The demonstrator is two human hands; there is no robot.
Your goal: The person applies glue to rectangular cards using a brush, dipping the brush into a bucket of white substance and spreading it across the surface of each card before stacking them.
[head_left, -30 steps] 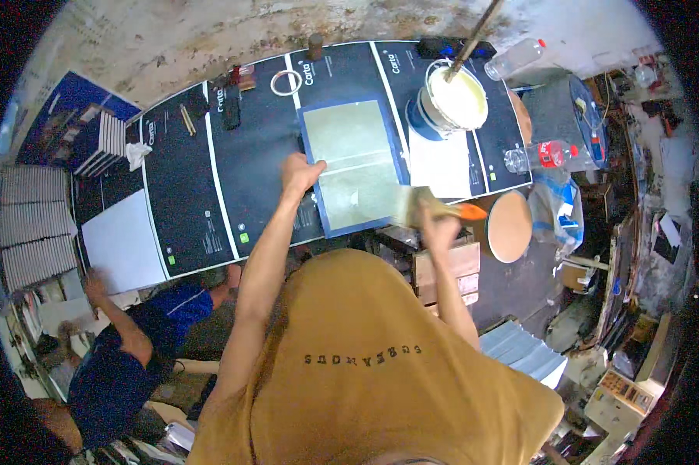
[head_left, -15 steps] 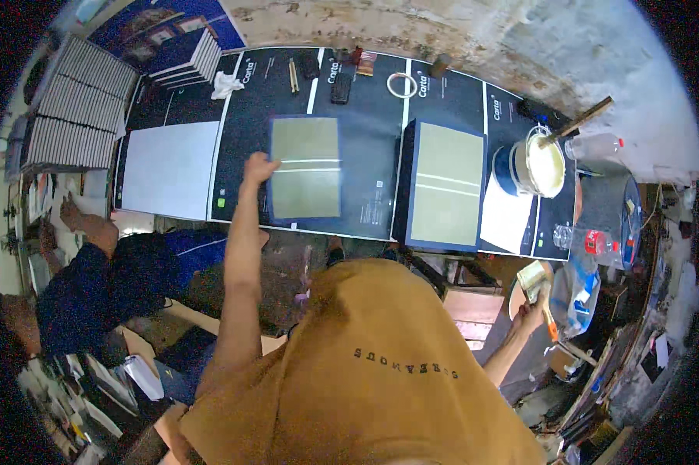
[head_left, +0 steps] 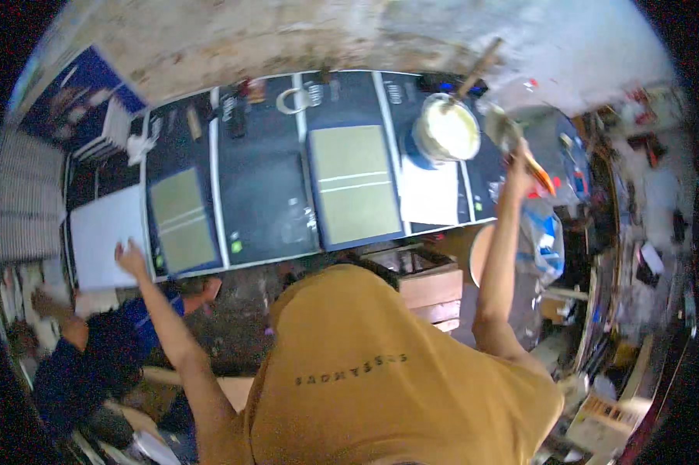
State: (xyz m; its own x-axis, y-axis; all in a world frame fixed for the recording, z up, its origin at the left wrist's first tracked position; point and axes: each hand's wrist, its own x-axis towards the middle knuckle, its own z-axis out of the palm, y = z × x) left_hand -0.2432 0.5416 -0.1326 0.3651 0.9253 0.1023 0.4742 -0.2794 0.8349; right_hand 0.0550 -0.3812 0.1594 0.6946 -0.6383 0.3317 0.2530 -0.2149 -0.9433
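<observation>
My left hand (head_left: 132, 260), fingers apart and holding nothing, is over the right edge of a white sheet (head_left: 105, 240). Just right of it, a greenish-beige panel (head_left: 180, 213) with a dark blue border and two white strips lies askew on the black table (head_left: 264, 194). A similar panel (head_left: 353, 159) lies further right on what looks like a stack. My right hand (head_left: 521, 164) grips a wide paste brush (head_left: 540, 172) by its orange-ended handle, bristles up. Left of the brush stands a bucket (head_left: 423, 143) of creamy white paste, a wooden stick (head_left: 479, 68) leaning in it.
A tape roll (head_left: 293, 101) and small tools lie along the table's back. Stacked books (head_left: 28, 194) stand at far left. Another person in dark clothes (head_left: 94, 353) sits at lower left. A wooden crate (head_left: 427, 291) and a plastic bag (head_left: 543, 240) are below the table's right side.
The bordered panel has shifted left toward the white sheet, and my left hand has let go of it. My right hand has raised the brush beside the bucket. The view has swung right.
</observation>
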